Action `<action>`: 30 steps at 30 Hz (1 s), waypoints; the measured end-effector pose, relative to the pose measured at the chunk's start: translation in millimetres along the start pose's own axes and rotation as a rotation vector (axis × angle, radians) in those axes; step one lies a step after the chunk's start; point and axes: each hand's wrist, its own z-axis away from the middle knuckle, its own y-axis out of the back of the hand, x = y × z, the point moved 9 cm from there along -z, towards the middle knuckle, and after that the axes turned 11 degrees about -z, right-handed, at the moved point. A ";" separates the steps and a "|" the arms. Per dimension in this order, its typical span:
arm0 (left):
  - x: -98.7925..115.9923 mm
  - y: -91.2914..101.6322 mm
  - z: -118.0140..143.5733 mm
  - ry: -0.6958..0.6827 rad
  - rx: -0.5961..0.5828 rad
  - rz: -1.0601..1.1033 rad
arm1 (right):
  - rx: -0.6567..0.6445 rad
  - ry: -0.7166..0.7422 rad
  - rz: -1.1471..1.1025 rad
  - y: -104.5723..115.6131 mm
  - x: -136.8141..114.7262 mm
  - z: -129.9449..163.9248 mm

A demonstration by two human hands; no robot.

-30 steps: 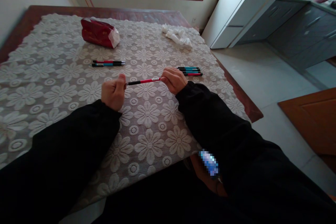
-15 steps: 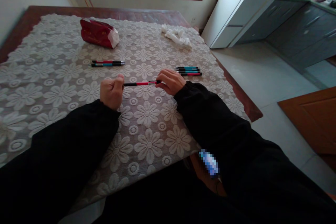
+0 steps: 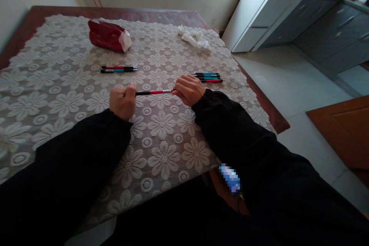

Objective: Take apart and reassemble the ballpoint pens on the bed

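Note:
A red and black pen (image 3: 155, 92) stretches level between my two hands, above the lace tablecloth. My left hand (image 3: 122, 101) is closed in a fist round its black end. At the other end, my right hand (image 3: 188, 89) has its fingers curled over the pen, hiding the tip; a pale label shows just beside them. Just behind the right hand lies a row of several pens (image 3: 207, 77), blue-and-black ones and a red one. Beyond my left hand, two pens (image 3: 119, 69), one red and one blue, lie side by side.
A dark red pouch (image 3: 108, 36) stands at the back left of the table. Crumpled white plastic (image 3: 196, 39) lies at the back right. The floral lace tablecloth (image 3: 163, 157) covers most of the wooden table (image 3: 173, 16). A blurred-out object (image 3: 230, 178) sits below the front edge.
My right hand has turned and closed further over its end of the pen, and a pale label now faces up. The left hand has stayed in place.

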 end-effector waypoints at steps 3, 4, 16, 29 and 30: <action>1.1 2.9 2.1 -0.009 0.024 -0.039 | -0.040 -0.062 -0.086 -6.8 2.2 1.1; 1.3 3.5 2.6 -0.013 0.031 -0.044 | -0.051 -0.092 -0.135 -9.6 3.7 1.9; -5.8 -3.5 -4.0 0.048 -0.019 0.178 | 0.029 0.009 -0.123 -2.5 -2.5 -1.2; -11.1 4.8 0.0 0.054 0.081 0.117 | -0.034 -0.063 -0.212 -14.1 -9.7 -1.1; -13.2 4.3 -0.8 0.072 0.081 0.125 | 0.009 -0.087 -0.289 -11.0 -7.2 -1.1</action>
